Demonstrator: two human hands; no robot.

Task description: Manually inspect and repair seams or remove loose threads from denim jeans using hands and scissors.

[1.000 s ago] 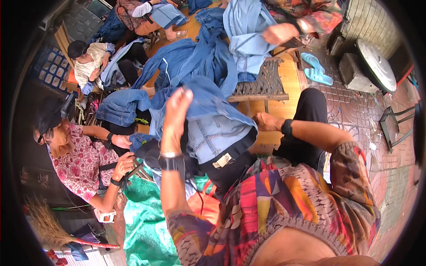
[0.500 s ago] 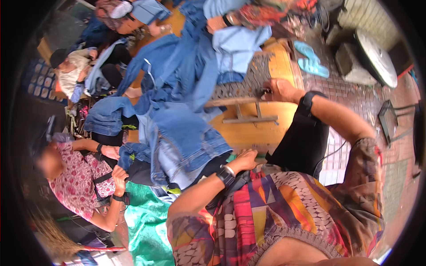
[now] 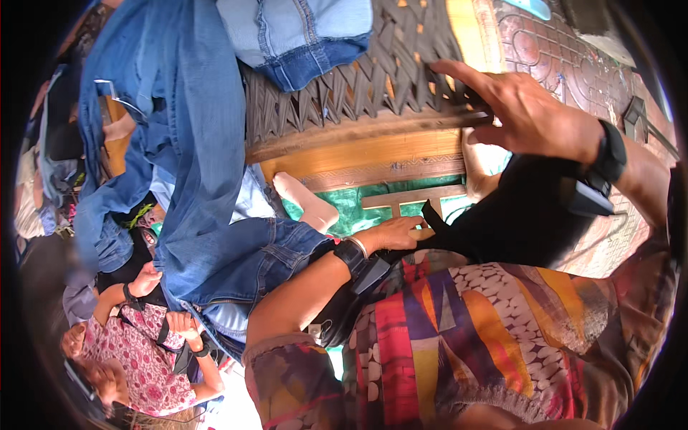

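Note:
My left hand (image 3: 394,233) is in front of my body, its fingers closed on the edge of a black cloth (image 3: 527,211) spread over my lap. My right hand (image 3: 534,111) is held over the near right corner of a strap-woven cot (image 3: 337,97). Its index finger stretches out over the dark straps, and the thumb is apart from it, by the wooden rail. I see nothing held in it. Blue denim garments (image 3: 204,115) hang over the cot's left side, and light blue folded jeans (image 3: 294,36) lie on the weave.
On my left sits a person in a pink patterned top (image 3: 147,358), both hands at the denim. A bare foot (image 3: 308,204) rests on a green sheet (image 3: 351,208) below the cot. A small wooden frame piece (image 3: 412,197) lies there too. Paved floor (image 3: 537,54) is at the right.
My view has come closer to the cot. My right hand has gone from curled at the cot's edge to fingers extended. The left hand stays near my lap, by the black cloth.

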